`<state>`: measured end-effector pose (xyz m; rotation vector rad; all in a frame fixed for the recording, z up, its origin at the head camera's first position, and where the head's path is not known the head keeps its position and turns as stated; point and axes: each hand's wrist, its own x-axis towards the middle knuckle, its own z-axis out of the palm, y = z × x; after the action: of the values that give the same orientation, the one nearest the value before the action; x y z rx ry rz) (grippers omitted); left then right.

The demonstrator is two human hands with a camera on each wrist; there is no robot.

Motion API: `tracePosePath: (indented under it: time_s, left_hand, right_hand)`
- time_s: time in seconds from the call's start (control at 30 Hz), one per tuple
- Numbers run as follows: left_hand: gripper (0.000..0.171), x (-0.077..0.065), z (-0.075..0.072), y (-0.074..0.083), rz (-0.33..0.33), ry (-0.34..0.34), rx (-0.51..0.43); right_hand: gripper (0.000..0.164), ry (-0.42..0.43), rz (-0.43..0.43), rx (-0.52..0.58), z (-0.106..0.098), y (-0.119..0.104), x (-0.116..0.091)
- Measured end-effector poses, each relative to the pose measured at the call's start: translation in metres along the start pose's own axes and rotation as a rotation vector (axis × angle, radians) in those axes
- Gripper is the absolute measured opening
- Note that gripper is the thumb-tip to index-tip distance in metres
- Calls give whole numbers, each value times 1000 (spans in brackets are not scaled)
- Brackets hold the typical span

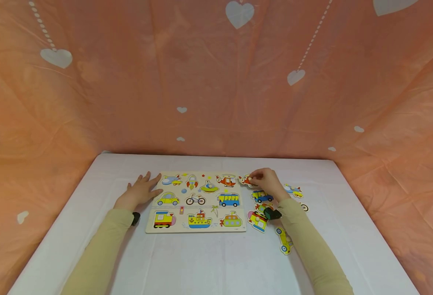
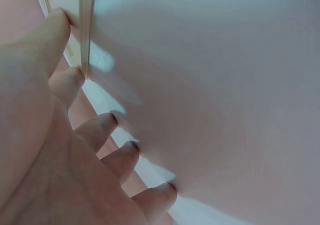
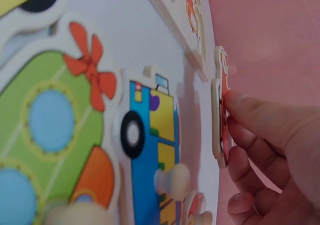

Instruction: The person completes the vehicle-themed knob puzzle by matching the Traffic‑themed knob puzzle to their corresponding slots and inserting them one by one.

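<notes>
My right hand (image 1: 267, 182) pinches a red helicopter puzzle piece (image 1: 244, 180) between thumb and fingers, just right of the puzzle board (image 1: 194, 230). In the right wrist view the helicopter piece (image 3: 223, 115) is seen edge-on, lifted off the table. My left hand (image 1: 141, 191) has its fingers spread, with thumb and index finger touching the board's left edge; the other fingertips meet the table in the left wrist view. The board shows pictures of vehicles, among them a helicopter (image 1: 226, 180) at its upper right corner.
Right of the board lie loose knobbed pieces: a bus (image 1: 262, 196), a submarine (image 1: 263, 207), a train (image 1: 257, 221), a yellow car (image 1: 284, 241), an airplane (image 1: 294, 190) and a bicycle (image 1: 304, 207), partly under the right forearm. A pink curtain (image 1: 216, 102) encloses the white table (image 1: 198, 262).
</notes>
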<state>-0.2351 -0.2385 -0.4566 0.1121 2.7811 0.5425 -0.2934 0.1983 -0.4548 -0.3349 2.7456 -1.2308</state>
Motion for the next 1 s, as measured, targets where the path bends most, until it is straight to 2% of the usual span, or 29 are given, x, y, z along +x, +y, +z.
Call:
tracePosePath:
  time_s: [0.5,1.0]
  left_hand:
    - [71,-1,-1,3,-3,-10,-14]
    - [73,0,2,0,0,12,18]
  right_hand:
    - [12,-1,-91,-28,9,-16,4]
    - [12,-15,-81,-58,23,-24,15]
